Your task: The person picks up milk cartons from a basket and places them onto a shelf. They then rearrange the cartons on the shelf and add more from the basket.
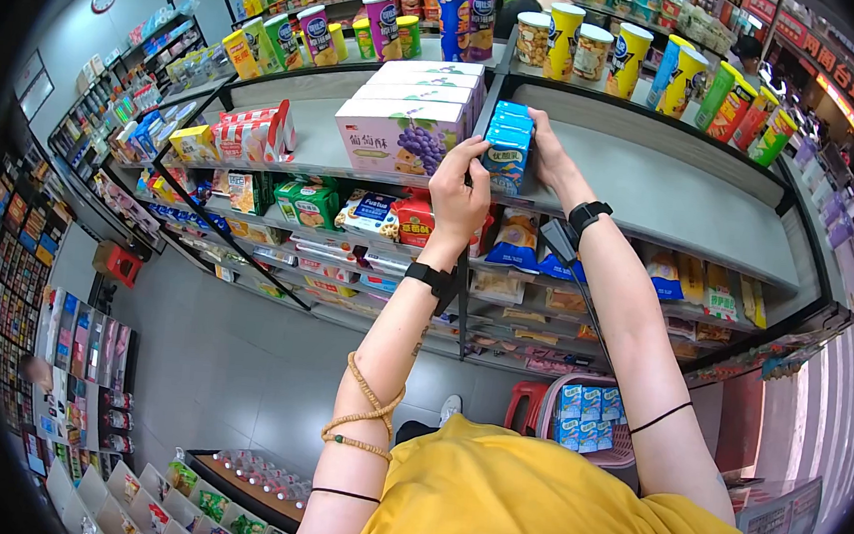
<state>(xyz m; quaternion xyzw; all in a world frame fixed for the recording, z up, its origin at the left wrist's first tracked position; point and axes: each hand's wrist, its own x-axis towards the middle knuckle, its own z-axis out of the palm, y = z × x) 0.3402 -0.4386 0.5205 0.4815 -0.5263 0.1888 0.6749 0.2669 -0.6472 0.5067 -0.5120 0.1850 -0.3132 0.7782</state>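
Note:
A row of small blue cartons (pixel 507 151) stands on the upper shelf, just right of the large white boxes with purple grapes (pixel 402 137). My right hand (pixel 554 155) lies along the right side of the cartons, its fingers pressed on them near the back. At their front left edge is my left hand (pixel 461 187), with its fingers curled in and its fingertips by the front carton. Whether the left fingers grip the carton is hard to see. More blue cartons (pixel 591 402) sit in a pink basket (pixel 617 455) on a red stool below.
Tall snack cans (pixel 628 60) line the ledge above the shelf. Red-and-white striped packs (pixel 254 133) stand farther left. Packaged snacks (pixel 516 240) fill the lower shelves. A dark strap with a device hangs near my right forearm. A person (pixel 540 0) is behind the shelving.

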